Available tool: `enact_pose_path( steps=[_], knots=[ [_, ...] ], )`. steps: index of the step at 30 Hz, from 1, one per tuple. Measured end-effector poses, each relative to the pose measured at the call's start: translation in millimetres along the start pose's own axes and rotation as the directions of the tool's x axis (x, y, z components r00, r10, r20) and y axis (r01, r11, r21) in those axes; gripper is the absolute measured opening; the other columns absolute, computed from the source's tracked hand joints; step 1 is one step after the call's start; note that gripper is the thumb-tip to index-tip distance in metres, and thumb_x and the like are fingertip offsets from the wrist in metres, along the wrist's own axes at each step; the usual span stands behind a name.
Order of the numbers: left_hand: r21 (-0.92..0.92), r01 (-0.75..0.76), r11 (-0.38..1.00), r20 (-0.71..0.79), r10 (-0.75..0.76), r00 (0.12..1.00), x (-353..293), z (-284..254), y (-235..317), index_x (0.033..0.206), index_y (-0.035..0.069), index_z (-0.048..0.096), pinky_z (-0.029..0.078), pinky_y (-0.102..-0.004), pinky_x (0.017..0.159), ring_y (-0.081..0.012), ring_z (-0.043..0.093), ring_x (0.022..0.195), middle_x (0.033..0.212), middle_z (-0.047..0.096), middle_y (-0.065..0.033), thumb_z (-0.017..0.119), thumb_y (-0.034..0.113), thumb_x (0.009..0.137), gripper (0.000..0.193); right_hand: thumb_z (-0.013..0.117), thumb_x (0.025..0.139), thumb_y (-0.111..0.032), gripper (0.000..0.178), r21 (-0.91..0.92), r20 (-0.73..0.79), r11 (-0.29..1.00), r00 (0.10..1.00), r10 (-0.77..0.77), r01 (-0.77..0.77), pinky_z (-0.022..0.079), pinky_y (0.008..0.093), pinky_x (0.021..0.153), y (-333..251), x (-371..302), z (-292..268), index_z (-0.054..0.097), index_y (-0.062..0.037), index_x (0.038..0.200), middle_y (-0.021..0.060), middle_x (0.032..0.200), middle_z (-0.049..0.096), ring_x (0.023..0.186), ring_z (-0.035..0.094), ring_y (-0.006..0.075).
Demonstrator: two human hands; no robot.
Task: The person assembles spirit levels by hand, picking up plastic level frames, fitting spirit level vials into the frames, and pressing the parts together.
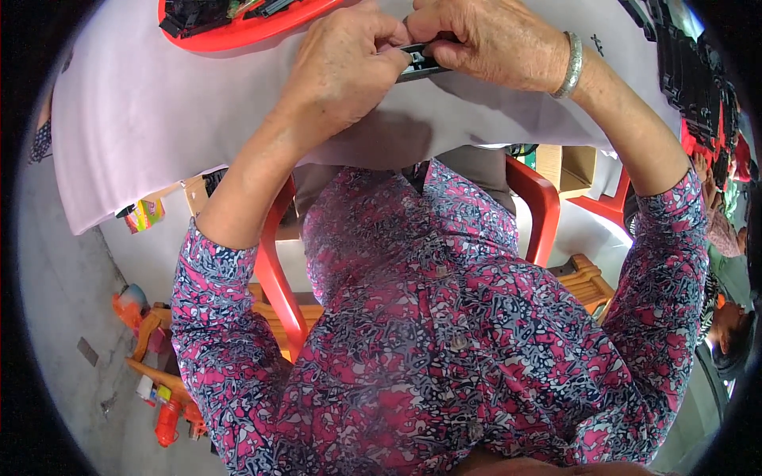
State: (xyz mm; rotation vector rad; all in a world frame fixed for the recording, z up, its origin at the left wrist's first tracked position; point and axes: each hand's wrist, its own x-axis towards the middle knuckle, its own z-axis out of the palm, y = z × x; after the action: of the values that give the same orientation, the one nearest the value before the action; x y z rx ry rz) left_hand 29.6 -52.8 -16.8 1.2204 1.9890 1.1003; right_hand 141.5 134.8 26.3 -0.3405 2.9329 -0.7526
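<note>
Small narrow black plastic part: held up between both hands, over the desk; a pale piece shows in its recess. Can't tell if it touches the cloth.
Left hand: fingers nearly together, thumb and bent fingers pinching the part's left end.
Right hand: fingers curled in, thumb and bent forefinger on the part's right end, gap almost nil; far fingertips hidden.
Part vs fingers: middle runs bare between the two thumbs, near edge exposed toward the body; far edge mostly covered by the fingers.
Right wrist: silver-coloured metal bangle.
Desk with pale lilac cloth: under both hands, cloth hanging over the near edge.
Round red plastic tray: on the desk, beyond the left hand, well apart from the part; dark plastic pieces in it.
Heap of black plastic strips: far right, beyond the right forearm.
Red plastic chair: around the person, arms either side.
Open cardboard box: below the desk edge, right.
</note>
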Motion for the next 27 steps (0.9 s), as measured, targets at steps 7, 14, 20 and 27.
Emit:
enact_pose_path(
  steps=[7,14,20,27],
  knots=[
    [0.034,-0.024,0.999,0.000,0.024,1.000,-2.1,-1.9,8.3,0.094,0.000,0.073,0.044,-0.0296,0.065,-0.0115,0.055,0.072,0.081,0.058,-0.0022,0.071,0.010,0.086,0.013,0.061,0.074,-0.005,0.006,0.078,0.041,0.997,0.999,-0.007,0.004,0.051,0.0502,0.071,-15.5,6.6,-18.7,0.064,-0.0011,0.078,0.0195,0.078,0.064,0.079,0.065,0.0420],
    [0.018,0.087,0.996,-0.016,-0.086,0.996,-4.3,-5.4,39.1,0.076,-0.005,0.067,0.046,-0.0390,0.063,-0.0284,0.060,0.069,0.073,0.058,-0.0175,0.066,0.005,0.078,0.011,0.060,0.073,-0.004,0.006,0.120,0.042,0.993,0.999,0.015,-0.020,0.050,0.0511,0.072,-20.9,3.8,-19.7,0.062,-0.0008,0.077,0.0202,0.079,0.063,0.081,0.064,0.0431],
    [0.030,0.108,0.994,-0.069,-0.105,0.992,-6.9,-2.9,48.5,0.077,-0.005,0.066,0.046,-0.0380,0.061,-0.0271,0.059,0.066,0.072,0.056,-0.0146,0.066,0.004,0.079,0.009,0.060,0.074,-0.004,0.006,0.091,0.042,0.995,0.999,0.030,-0.034,0.051,0.0511,0.073,-21.2,1.9,-18.0,0.063,-0.0005,0.078,0.0205,0.079,0.063,0.081,0.064,0.0431],
    [0.137,0.001,0.991,-0.062,0.008,0.998,-13.2,6.6,21.3,0.089,0.000,0.070,0.043,-0.0288,0.061,-0.0115,0.053,0.067,0.074,0.054,-0.0042,0.071,0.003,0.082,0.008,0.062,0.076,-0.006,0.007,0.048,0.001,0.998,0.999,-0.043,0.043,0.053,0.0491,0.076,-17.7,-3.2,-8.8,0.065,-0.0018,0.080,0.0178,0.079,0.065,0.084,0.066,0.0396]
  ],
)
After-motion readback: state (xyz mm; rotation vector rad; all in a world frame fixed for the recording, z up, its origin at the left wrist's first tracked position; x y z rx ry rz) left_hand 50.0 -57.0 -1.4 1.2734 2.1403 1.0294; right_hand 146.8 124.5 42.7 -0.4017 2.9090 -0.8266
